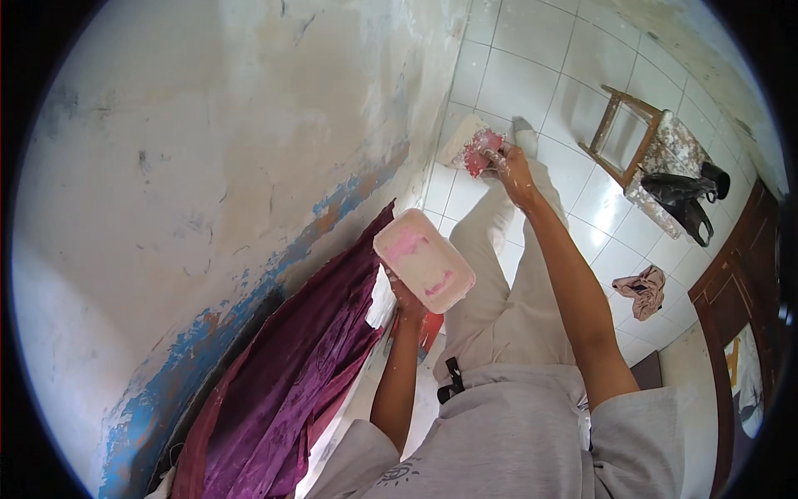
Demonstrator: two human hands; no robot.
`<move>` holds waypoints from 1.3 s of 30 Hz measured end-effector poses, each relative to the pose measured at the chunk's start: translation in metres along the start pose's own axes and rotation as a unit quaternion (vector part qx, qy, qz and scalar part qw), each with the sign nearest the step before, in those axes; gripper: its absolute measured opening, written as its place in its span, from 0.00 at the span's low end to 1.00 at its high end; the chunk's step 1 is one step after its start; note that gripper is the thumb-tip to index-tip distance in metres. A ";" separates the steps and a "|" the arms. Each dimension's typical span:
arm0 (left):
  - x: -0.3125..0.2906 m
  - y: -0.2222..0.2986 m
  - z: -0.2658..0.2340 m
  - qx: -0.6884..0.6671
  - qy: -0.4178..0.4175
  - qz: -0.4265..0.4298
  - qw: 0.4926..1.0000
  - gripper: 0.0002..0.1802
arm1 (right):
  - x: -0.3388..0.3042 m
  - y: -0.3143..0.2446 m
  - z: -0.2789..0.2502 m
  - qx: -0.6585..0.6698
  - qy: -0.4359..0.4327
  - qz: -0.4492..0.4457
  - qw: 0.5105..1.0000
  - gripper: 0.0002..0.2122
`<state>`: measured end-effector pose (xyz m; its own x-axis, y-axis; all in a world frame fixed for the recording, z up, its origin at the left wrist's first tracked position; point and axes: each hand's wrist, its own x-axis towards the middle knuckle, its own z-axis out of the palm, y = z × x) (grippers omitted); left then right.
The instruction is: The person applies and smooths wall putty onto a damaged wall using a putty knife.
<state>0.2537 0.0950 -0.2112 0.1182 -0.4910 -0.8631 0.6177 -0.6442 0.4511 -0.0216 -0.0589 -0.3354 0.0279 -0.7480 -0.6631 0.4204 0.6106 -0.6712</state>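
My left hand (pixel 405 301) is closed under a shallow rectangular tray (pixel 426 262), cream-coloured with pink smears on its face. Most of those fingers are hidden behind the tray. Stretched out ahead, my right hand (pixel 511 170) grips a wide, flat scraper (pixel 482 153). Its grip part is red and spattered with white, and a pale flat part extends toward the wall (pixel 274 108). I cannot tell whether the scraper touches the wall. White flecks cover the fingers of my right hand.
A purple cloth (pixel 291 391) hangs along the wall's lower left, beside peeling blue paint (pixel 195 366). On the white tiled floor (pixel 532 79) stands a paint-spattered wooden stool (pixel 665 158) with a black bag (pixel 686 200) on it. A crumpled cloth (pixel 642 293) lies near the brown door (pixel 731 274).
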 end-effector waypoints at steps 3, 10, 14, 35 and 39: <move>-0.001 -0.010 -0.002 -0.010 0.002 -0.008 1.000 0.45 | 0.003 0.002 0.017 0.102 -0.012 0.048 0.994 0.13; -0.011 -0.023 -0.018 -0.024 0.016 -0.028 0.999 0.45 | 0.030 0.006 0.097 0.149 -0.136 0.051 0.978 0.12; -0.012 -0.026 -0.032 -0.002 0.033 -0.031 0.999 0.44 | 0.026 0.002 0.134 0.247 -0.134 0.100 0.954 0.12; 0.032 -0.032 -0.075 -0.008 -0.007 -0.044 0.999 0.44 | 0.073 -0.107 0.071 0.282 -0.102 -0.060 0.952 0.12; 0.038 -0.025 -0.082 -0.003 -0.017 -0.043 0.999 0.45 | 0.028 -0.020 0.073 0.196 -0.085 -0.010 0.977 0.17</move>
<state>0.3069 0.1405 -0.2742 0.0382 -0.4524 -0.8910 0.6286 -0.6822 0.3734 0.0366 -0.1108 -0.3160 0.1516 -0.8119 -0.5637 0.7368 0.4730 -0.4831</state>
